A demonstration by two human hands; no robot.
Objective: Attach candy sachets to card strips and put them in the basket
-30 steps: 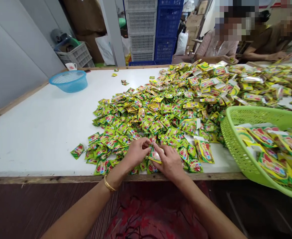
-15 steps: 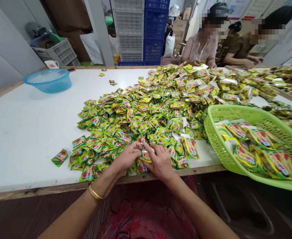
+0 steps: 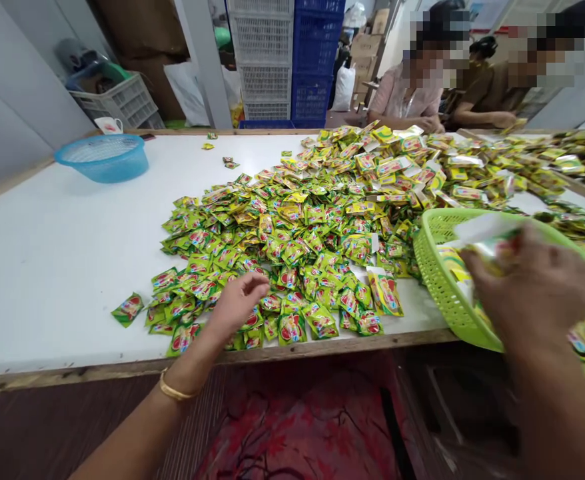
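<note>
My right hand (image 3: 532, 287), blurred by motion, is closed on a small printed packet (image 3: 497, 250) with a white flap, over the near part of the green basket (image 3: 435, 267). Similar yellow-green packets, partly hidden by that hand, lie inside the basket. Over the front of a heap of small green sachets (image 3: 292, 253) is my left hand (image 3: 242, 300), its fingers curled in and no item showing in them. One flat packet with a white flap (image 3: 385, 291) lies on the table between the heap and the basket.
A blue mesh basket (image 3: 102, 160) stands at the back left of the white table (image 3: 47, 267), near a white cup (image 3: 108, 125). Yellow packets (image 3: 392, 163) are heaped at the back right. Two co-workers sit across the table; stacked crates (image 3: 265, 60) stand behind it.
My hands were together on a packet at the heap's front edge. My right hand has carried a packet right to the green basket; my left hand has drawn slightly left, apart from it.
</note>
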